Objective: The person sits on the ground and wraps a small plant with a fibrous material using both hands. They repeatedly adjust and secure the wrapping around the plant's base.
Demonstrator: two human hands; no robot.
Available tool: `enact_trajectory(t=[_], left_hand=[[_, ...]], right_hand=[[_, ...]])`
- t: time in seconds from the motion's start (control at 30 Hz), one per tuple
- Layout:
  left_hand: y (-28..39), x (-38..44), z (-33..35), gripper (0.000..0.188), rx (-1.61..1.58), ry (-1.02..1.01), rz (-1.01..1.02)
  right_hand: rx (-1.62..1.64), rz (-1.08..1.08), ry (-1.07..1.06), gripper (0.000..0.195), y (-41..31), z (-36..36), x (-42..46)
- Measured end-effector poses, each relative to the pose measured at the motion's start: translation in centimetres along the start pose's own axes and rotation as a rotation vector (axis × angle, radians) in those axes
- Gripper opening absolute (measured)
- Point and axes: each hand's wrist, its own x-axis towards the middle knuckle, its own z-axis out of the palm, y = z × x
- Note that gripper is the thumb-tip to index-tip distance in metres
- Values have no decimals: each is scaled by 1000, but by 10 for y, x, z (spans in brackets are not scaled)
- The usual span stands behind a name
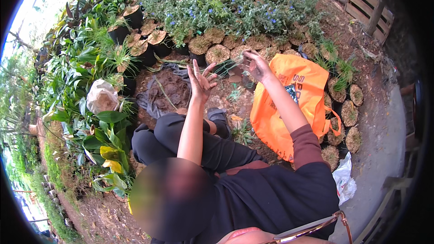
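Observation:
My left hand (202,83) is raised with its fingers spread and the palm in view. My right hand (256,66) is up to the right, fingers bent around a tangle of thin green string (228,67). The strands stretch from the right fingers towards the left fingertips; whether they loop around a left finger cannot be seen. Behind the left hand, a dark plastic sheet (146,101) lies on the ground under a heap of brown fibrous matter (171,88). An orange fabric bag (271,122) with printing lies below my right forearm.
Potted plants with mulch-covered tops (217,54) curve around in front. Blue-flowered shrubs (217,6) grow beyond them. Leafy plants and a crumpled whitish bag (101,96) are at left. To the right lie a white plastic bag (344,179) and a wooden crate (368,10).

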Motion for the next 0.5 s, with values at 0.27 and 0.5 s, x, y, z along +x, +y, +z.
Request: enact_trajectory(t=[0.27,0.5], left_hand=[[-22,1,8,35,613,-34,155],[-34,2,1,21,567,-74,223]], right_hand=[[-598,-7,-43,10,-11,14,-20],[-784,-82,-186,10,20,23,-14]])
